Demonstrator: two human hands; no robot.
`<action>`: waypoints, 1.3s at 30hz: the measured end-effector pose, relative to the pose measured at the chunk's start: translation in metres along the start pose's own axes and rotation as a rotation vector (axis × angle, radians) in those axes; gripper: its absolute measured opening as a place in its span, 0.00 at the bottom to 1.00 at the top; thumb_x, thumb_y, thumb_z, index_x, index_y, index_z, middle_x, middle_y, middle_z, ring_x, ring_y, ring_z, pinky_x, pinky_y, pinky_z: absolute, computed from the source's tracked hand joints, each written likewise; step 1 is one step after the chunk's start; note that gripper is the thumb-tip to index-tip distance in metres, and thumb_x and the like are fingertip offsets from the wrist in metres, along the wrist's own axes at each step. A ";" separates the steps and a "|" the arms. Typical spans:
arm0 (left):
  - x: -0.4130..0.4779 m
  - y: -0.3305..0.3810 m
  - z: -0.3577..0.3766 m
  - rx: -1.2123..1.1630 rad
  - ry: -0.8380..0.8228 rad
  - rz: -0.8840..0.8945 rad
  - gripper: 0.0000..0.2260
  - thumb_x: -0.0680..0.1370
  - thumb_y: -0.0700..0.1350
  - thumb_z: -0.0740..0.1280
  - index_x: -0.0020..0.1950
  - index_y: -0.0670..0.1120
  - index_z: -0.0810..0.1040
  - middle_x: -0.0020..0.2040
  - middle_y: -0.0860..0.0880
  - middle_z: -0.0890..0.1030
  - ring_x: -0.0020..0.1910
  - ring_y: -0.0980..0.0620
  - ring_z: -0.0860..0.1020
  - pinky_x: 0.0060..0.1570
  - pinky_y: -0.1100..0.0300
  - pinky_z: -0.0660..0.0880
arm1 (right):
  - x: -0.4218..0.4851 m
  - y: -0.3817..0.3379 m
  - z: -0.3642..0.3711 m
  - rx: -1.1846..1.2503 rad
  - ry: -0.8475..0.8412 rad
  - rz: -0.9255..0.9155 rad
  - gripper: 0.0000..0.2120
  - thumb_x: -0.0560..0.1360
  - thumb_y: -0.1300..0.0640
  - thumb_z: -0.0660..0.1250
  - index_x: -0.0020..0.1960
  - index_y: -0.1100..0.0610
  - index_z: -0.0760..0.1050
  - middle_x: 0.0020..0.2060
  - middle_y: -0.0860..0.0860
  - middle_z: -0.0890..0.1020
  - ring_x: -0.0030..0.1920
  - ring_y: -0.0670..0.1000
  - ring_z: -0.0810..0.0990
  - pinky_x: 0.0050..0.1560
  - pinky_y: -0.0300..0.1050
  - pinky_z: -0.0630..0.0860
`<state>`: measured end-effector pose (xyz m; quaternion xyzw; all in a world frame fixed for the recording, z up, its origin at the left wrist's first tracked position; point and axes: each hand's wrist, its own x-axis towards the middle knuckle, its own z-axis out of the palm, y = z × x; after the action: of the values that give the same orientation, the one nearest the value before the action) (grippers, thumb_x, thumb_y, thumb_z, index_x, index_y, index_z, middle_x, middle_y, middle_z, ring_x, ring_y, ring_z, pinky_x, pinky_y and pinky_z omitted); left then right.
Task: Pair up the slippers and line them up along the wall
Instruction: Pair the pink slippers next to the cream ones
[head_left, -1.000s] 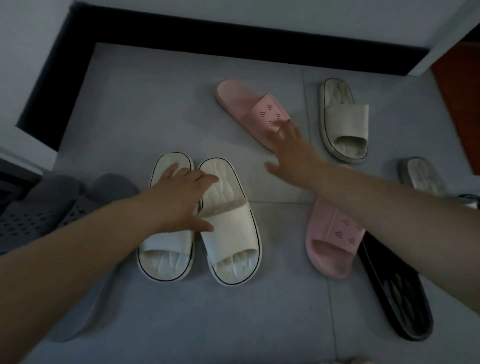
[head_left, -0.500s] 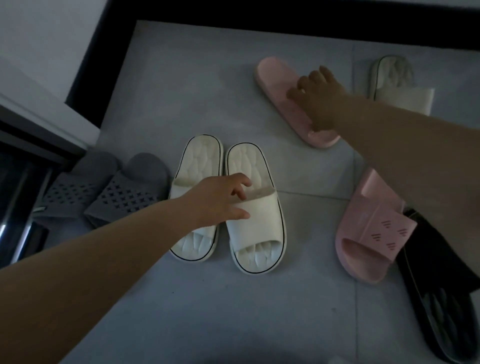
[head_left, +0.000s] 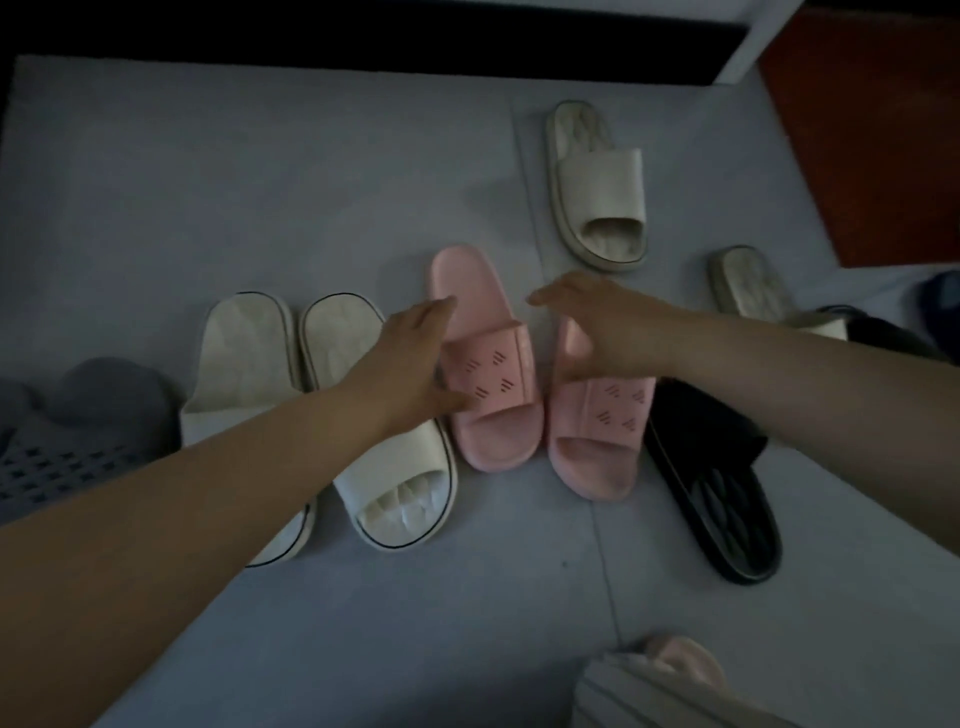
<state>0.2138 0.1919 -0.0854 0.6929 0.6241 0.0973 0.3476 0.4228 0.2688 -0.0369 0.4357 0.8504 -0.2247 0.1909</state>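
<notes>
Head view, looking down at the floor (head_left: 260, 182), and well into the job by the look of it. Cream pair (head_left: 244, 374) on the left already matched up, side by side, edges touching, heels toward the dark skirting of the wall (head_left: 363, 47), though well short of it. At the far left edge, grey slippers (head_left: 93, 405) bunched together, half out of shot. Now the pinks, centre stage: first pink slipper (head_left: 488, 364) tucked just beside the cream pair, second pink slipper (head_left: 608, 447) close on its other side, a touch askew and sitting nearer the camera. Left hand (head_left: 410, 364) flat and straight-fingered against the outer edge of the first, thumb down by the strap, pressing rather than gripping. Right hand (head_left: 602, 332) spread over the heel of the second, fingers stretched out, nothing pinched; resting on it or just above, hard to tell through the blur. So, squaring up the pink pair, nearly there. Left to do: black slipper (head_left: 717, 493) lying at an angle against the second pink one, its mate possibly the dark shape (head_left: 878, 332) beyond the right arm, not clear. Beige slipper (head_left: 597, 182) alone nearer the wall, second beige slipper (head_left: 748, 283) well apart from it, partly hidden by the arm. Then, probably, shifting the whole row back to the wall.
</notes>
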 end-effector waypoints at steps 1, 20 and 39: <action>0.003 0.004 0.005 0.032 -0.042 0.013 0.47 0.66 0.52 0.75 0.75 0.45 0.50 0.75 0.43 0.59 0.72 0.41 0.58 0.70 0.52 0.57 | -0.012 0.014 -0.002 0.008 -0.029 0.085 0.39 0.66 0.48 0.74 0.72 0.52 0.60 0.68 0.56 0.66 0.65 0.56 0.69 0.60 0.41 0.64; 0.053 0.047 0.038 -0.533 -0.110 0.107 0.21 0.74 0.25 0.56 0.66 0.34 0.68 0.61 0.37 0.75 0.52 0.57 0.74 0.44 0.77 0.69 | -0.107 0.024 -0.033 0.286 0.160 0.102 0.11 0.70 0.49 0.69 0.40 0.38 0.67 0.39 0.37 0.75 0.41 0.34 0.74 0.40 0.23 0.67; -0.014 0.026 0.018 0.141 -0.313 0.106 0.36 0.68 0.57 0.70 0.72 0.52 0.58 0.67 0.49 0.73 0.64 0.47 0.73 0.62 0.57 0.68 | -0.010 -0.021 0.028 0.055 0.017 0.037 0.21 0.73 0.48 0.64 0.63 0.54 0.68 0.62 0.55 0.71 0.57 0.57 0.74 0.57 0.53 0.72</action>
<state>0.2418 0.1728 -0.0794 0.7543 0.5303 -0.0376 0.3852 0.4143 0.2356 -0.0504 0.4583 0.8374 -0.2409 0.1755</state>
